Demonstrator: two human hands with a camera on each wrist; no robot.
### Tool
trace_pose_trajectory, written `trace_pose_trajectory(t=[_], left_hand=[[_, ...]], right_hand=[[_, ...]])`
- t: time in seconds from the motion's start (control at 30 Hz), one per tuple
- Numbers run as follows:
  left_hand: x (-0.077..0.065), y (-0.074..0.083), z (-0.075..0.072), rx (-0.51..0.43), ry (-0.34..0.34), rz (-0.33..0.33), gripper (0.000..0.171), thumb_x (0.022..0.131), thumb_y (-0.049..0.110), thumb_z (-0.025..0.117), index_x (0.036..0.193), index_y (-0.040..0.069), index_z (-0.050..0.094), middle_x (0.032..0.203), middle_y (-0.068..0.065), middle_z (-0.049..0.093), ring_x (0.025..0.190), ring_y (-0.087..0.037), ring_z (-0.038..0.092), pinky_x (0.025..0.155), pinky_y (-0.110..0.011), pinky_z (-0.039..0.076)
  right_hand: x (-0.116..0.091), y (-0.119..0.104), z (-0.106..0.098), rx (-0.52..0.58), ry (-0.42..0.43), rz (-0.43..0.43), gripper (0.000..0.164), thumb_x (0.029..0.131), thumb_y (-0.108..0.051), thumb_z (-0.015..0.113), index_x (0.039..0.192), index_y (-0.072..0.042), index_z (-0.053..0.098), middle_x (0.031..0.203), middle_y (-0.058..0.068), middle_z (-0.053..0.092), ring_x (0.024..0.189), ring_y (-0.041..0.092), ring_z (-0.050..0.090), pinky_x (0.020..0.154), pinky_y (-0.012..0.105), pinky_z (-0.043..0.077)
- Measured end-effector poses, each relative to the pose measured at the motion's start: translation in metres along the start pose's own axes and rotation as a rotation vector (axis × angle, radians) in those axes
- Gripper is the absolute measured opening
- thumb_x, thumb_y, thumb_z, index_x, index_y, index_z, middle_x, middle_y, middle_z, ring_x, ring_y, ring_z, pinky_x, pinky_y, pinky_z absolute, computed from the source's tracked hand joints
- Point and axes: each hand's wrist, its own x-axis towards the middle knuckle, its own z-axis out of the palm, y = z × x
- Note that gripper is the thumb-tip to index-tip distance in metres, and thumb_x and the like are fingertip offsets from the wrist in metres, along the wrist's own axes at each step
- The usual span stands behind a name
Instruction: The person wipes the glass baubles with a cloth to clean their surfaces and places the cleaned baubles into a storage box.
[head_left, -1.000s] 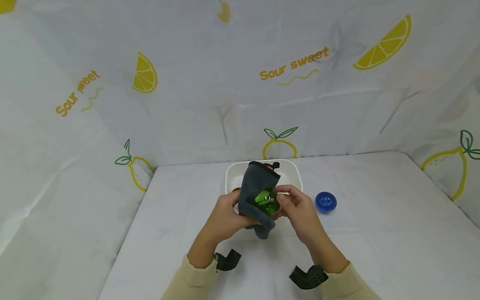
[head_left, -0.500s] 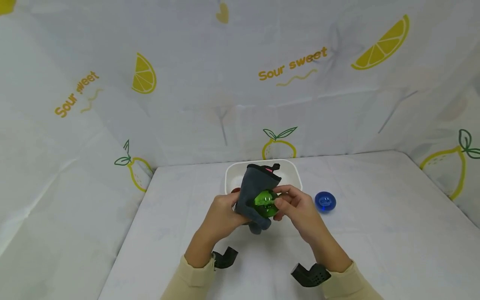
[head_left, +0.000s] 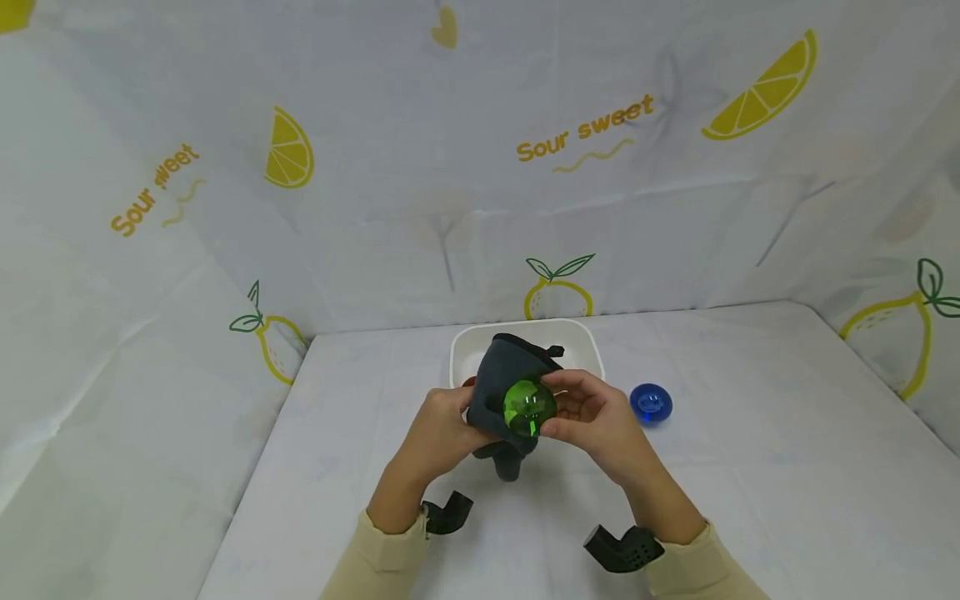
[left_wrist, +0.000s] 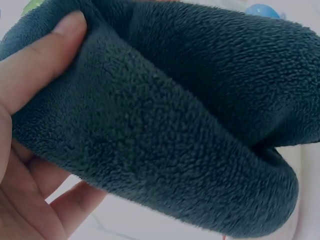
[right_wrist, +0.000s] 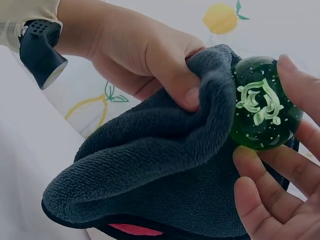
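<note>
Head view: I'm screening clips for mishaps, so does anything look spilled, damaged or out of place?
Nothing stands out: the left hand grips a gray cloth, the right hand pinches a green orb against it.

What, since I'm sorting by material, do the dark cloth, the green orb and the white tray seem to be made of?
Dark cloth: soft, matte textile, probably microfibre or fleece, given its fuzzy pile.
Green orb: glossy, see-through glass or clear plastic; bright highlights and light passing through fit both.
White tray: likely smooth plastic, from its even white and rounded corners, though ceramic is possible.
</note>
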Motion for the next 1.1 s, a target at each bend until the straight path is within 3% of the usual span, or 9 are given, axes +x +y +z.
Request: trace_pose_trajectory(t=[0.13,0.3,0.43,0.53,0.7,1.0,1.1], left_hand=[[0.0,0.0,0.0,-0.036,-0.018,-0.011,0.047,0.069,0.015,0.091,0.11,0.01,0.07,0.098,-0.001,0.075,0.087,-0.009,0.069,0.079,-0.027,0.057],[0.0,0.0,0.0,-0.113,-0.01,-0.047,0.06,0.064,0.024,0.093,0.118,0.014,0.068,0.106,0.003,0.074,0.101,-0.012,0.069,0.085,-0.031,0.057],[-0.001,0.0,-0.001,-0.189,0.0,-0.101,0.052,0.066,0.024,0.092,0.113,0.016,0.071,0.103,0.005,0.075,0.099,-0.011,0.069,0.086,-0.032,0.056],[-0.001,0.001,-0.002,-0.229,0.016,-0.114,0.044,0.069,0.02,0.091,0.109,0.016,0.074,0.101,0.003,0.075,0.097,-0.011,0.07,0.084,-0.031,0.056],[0.001,0.004,-0.003,-0.257,0.037,-0.066,0.039,0.07,0.015,0.089,0.107,0.013,0.075,0.1,0.0,0.076,0.096,-0.013,0.07,0.082,-0.033,0.057],[0.001,0.008,0.005,-0.302,-0.037,-0.074,0.057,0.07,0.021,0.091,0.121,0.015,0.068,0.11,0.002,0.071,0.105,-0.019,0.067,0.092,-0.034,0.055],[0.001,0.009,0.007,-0.284,-0.057,-0.077,0.061,0.071,0.024,0.09,0.126,0.016,0.064,0.113,0.004,0.069,0.108,-0.019,0.066,0.094,-0.033,0.054]], right_hand=[[0.001,0.0,0.001,-0.079,0.013,-0.024,0.051,0.078,0.003,0.079,0.125,-0.001,0.058,0.119,-0.003,0.066,0.101,0.015,0.067,0.082,0.027,0.058],[0.002,0.001,0.003,-0.141,0.008,-0.106,0.054,0.076,0.006,0.08,0.125,-0.003,0.059,0.13,0.006,0.062,0.111,0.015,0.063,0.089,0.025,0.055],[0.001,0.002,0.006,-0.171,0.034,-0.115,0.055,0.075,0.006,0.081,0.125,-0.002,0.059,0.124,0.013,0.063,0.107,0.012,0.064,0.088,0.025,0.055],[0.0,0.003,0.008,-0.176,0.059,-0.067,0.056,0.076,0.005,0.08,0.127,-0.002,0.058,0.115,0.017,0.064,0.098,0.011,0.066,0.083,0.025,0.057],[0.0,0.004,0.011,-0.114,0.061,0.064,0.051,0.084,0.0,0.075,0.13,0.0,0.054,0.105,0.019,0.065,0.085,0.012,0.068,0.075,0.027,0.059],[0.003,0.003,0.013,-0.043,0.11,0.284,0.033,0.101,-0.018,0.057,0.126,0.001,0.051,0.085,0.002,0.071,0.07,0.016,0.068,0.069,0.03,0.059],[0.004,0.002,0.013,-0.026,0.117,0.305,0.033,0.103,-0.021,0.053,0.125,0.003,0.05,0.078,-0.001,0.07,0.065,0.016,0.067,0.067,0.029,0.058]])
